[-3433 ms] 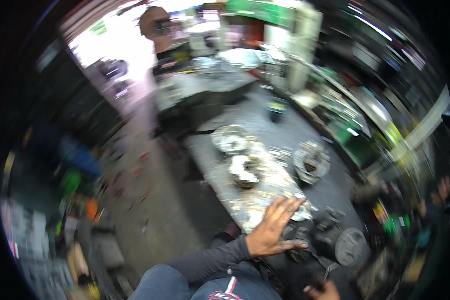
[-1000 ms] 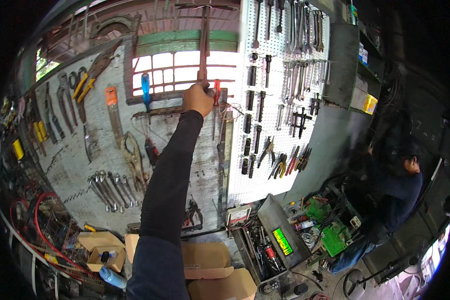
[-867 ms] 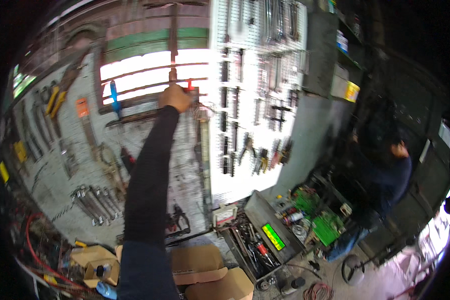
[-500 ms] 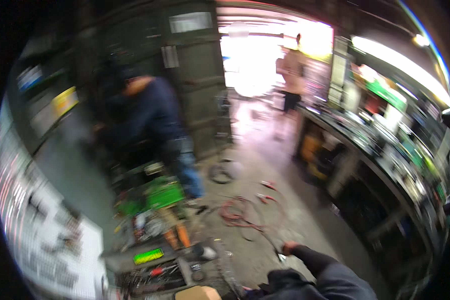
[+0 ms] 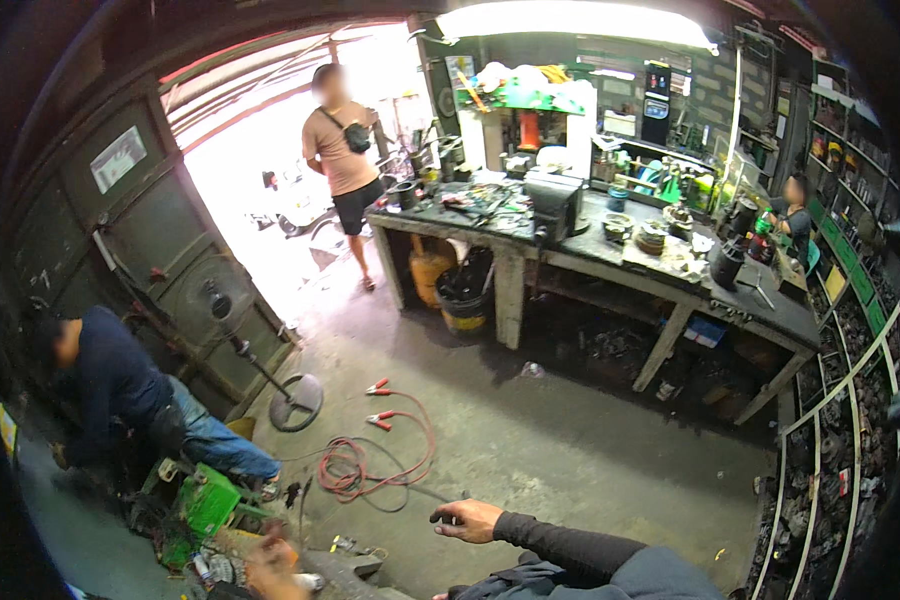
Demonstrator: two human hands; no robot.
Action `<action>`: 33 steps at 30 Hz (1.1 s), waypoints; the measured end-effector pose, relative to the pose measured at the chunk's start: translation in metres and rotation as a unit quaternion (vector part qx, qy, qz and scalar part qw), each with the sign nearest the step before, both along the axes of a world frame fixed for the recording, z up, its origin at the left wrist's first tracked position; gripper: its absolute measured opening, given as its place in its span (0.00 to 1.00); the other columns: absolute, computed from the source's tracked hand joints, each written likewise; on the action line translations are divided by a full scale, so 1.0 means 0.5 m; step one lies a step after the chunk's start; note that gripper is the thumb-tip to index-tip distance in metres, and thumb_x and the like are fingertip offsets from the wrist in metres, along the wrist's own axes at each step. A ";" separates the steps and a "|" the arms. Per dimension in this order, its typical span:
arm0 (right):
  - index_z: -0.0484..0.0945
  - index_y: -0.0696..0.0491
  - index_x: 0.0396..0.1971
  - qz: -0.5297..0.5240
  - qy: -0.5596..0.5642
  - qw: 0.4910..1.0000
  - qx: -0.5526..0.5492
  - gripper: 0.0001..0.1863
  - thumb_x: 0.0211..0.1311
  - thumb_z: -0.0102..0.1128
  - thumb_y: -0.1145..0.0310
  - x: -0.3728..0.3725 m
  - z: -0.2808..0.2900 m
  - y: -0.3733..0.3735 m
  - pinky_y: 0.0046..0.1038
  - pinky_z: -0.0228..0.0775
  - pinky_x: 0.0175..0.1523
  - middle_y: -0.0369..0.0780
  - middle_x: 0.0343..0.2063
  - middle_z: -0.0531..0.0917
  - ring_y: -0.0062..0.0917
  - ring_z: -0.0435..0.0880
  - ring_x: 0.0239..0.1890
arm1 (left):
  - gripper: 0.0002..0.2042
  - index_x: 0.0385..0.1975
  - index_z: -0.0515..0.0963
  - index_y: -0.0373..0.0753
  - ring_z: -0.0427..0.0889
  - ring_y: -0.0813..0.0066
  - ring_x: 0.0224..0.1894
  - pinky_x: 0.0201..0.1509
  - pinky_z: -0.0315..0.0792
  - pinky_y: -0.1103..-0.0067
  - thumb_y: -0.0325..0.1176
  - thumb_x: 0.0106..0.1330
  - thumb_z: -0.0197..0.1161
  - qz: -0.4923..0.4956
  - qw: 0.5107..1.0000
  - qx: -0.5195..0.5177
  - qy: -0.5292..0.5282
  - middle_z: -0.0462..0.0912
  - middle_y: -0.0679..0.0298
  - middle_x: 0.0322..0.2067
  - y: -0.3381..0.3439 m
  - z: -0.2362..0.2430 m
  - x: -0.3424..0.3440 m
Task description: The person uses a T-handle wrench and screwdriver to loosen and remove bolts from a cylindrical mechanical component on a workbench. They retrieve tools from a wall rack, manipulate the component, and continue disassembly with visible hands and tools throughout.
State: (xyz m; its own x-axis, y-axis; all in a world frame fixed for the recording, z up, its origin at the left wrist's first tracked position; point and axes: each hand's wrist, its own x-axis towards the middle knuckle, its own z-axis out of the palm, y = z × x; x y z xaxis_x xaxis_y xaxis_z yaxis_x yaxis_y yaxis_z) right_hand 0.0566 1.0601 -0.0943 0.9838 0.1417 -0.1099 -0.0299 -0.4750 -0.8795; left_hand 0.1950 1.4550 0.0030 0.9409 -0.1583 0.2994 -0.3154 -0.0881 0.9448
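My right hand (image 5: 472,521) reaches in from the lower edge in a dark sleeve. Its fingers are loosely bent with a gap at the thumb, and I make out nothing held. Just above it a dark cable (image 5: 420,490) runs toward the hand; whether they touch is unclear. My left hand (image 5: 275,565) is smeared by motion at the bottom, over small parts near a green metal machine (image 5: 208,500). Its fingers cannot be read. Ahead on the concrete floor lies a coil of red cable (image 5: 345,470) with red-handled clamps (image 5: 378,420).
A pedestal fan (image 5: 215,290) stands by the dark metal door. A co-worker (image 5: 120,390) bends at the left; another person (image 5: 342,150) stands at the bright doorway. A long workbench (image 5: 610,245) crowded with parts runs along the back. Shelves (image 5: 840,440) line the right; someone sits beyond the bench.
The view has swung right, so the bench and shelves show more fully and the co-worker shifts to the left edge. A blurred left hand now shows at the bottom.
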 end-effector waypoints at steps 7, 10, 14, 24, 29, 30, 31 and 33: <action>0.76 0.56 0.59 -0.373 -0.004 0.884 0.283 0.22 0.71 0.67 0.62 -0.307 0.145 -0.442 0.23 0.78 0.33 0.38 0.39 0.84 0.18 0.83 0.33 | 0.22 0.54 0.76 0.36 0.89 0.60 0.41 0.45 0.82 0.70 0.34 0.62 0.75 -0.309 0.915 0.214 -0.146 0.85 0.52 0.44 -0.942 -0.042 -0.348; 0.77 0.58 0.54 -0.496 -0.112 0.848 0.150 0.18 0.69 0.68 0.67 -0.446 0.185 -0.596 0.22 0.79 0.32 0.35 0.34 0.83 0.17 0.83 0.32 | 0.23 0.57 0.75 0.37 0.87 0.55 0.45 0.49 0.80 0.67 0.35 0.66 0.72 -0.457 0.872 0.163 -0.072 0.85 0.50 0.45 -1.153 -0.011 -0.424; 0.78 0.57 0.49 -0.636 -0.132 0.746 0.150 0.12 0.69 0.64 0.73 -0.589 0.238 -0.765 0.22 0.77 0.32 0.35 0.30 0.82 0.16 0.83 0.30 | 0.20 0.62 0.74 0.41 0.85 0.48 0.49 0.51 0.78 0.63 0.40 0.73 0.62 -0.580 0.786 0.188 -0.101 0.85 0.50 0.49 -1.352 -0.012 -0.472; 0.72 0.60 0.58 -0.634 -0.402 0.619 0.232 0.24 0.70 0.62 0.61 -0.657 0.348 -1.202 0.35 0.81 0.51 0.45 0.43 0.83 0.29 0.84 0.43 | 0.11 0.46 0.85 0.37 0.89 0.55 0.36 0.40 0.82 0.72 0.30 0.66 0.70 -0.702 0.701 0.089 -0.084 0.89 0.52 0.38 -1.894 0.000 -0.533; 0.76 0.57 0.45 -0.586 -0.509 0.528 0.345 0.26 0.72 0.59 0.45 -0.650 0.451 -1.416 0.31 0.71 0.36 0.39 0.26 0.76 0.25 0.76 0.29 | 0.11 0.46 0.85 0.36 0.90 0.54 0.38 0.41 0.82 0.71 0.31 0.66 0.71 -0.736 0.664 0.041 -0.123 0.89 0.51 0.39 -2.171 0.073 -0.574; 0.76 0.57 0.44 -0.576 -0.516 0.549 0.317 0.26 0.72 0.59 0.45 -0.658 0.477 -1.455 0.31 0.71 0.36 0.39 0.25 0.76 0.25 0.76 0.29 | 0.11 0.46 0.85 0.35 0.90 0.54 0.39 0.42 0.82 0.71 0.31 0.66 0.71 -0.744 0.655 0.031 -0.129 0.89 0.51 0.39 -2.224 0.094 -0.581; 0.76 0.57 0.43 -0.557 -0.533 0.570 0.283 0.26 0.72 0.59 0.45 -0.666 0.500 -1.493 0.31 0.71 0.37 0.40 0.24 0.75 0.25 0.76 0.29 | 0.12 0.46 0.84 0.35 0.90 0.54 0.39 0.42 0.82 0.71 0.30 0.66 0.71 -0.749 0.648 0.016 -0.137 0.89 0.51 0.40 -2.276 0.112 -0.588; 0.74 0.59 0.45 -0.557 -0.545 0.578 0.243 0.26 0.73 0.57 0.47 -0.671 0.538 -1.576 0.33 0.74 0.38 0.41 0.26 0.77 0.26 0.78 0.29 | 0.12 0.48 0.84 0.35 0.90 0.53 0.40 0.44 0.82 0.71 0.28 0.66 0.69 -0.758 0.637 -0.005 -0.139 0.89 0.51 0.41 -2.379 0.148 -0.600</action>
State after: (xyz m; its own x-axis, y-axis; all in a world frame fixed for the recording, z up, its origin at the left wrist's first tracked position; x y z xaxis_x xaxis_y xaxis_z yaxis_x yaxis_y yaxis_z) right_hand -0.2790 0.2720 0.1747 -0.0568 -0.8922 0.4481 0.6177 -0.3840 -0.6863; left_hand -0.1051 0.2656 0.0769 -0.3802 -0.8187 0.4302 -0.1864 0.5235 0.8314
